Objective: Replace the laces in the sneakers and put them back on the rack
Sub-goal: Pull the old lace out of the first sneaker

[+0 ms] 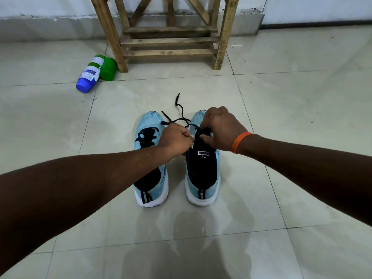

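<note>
Works over the right sneaker on the floor dead ahead, heel nearest, toe pointing away toward the rack, left hand fisted on the lace from the inner side, right hand pinching it slightly farther forward.

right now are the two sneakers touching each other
Apart. The head view shows bare floor between the left sneaker and the right sneaker at heels and toes.

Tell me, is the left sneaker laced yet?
Laced: a black lace criss-crosses the eyelets of the left sneaker. Tied or not, cannot tell.
</note>
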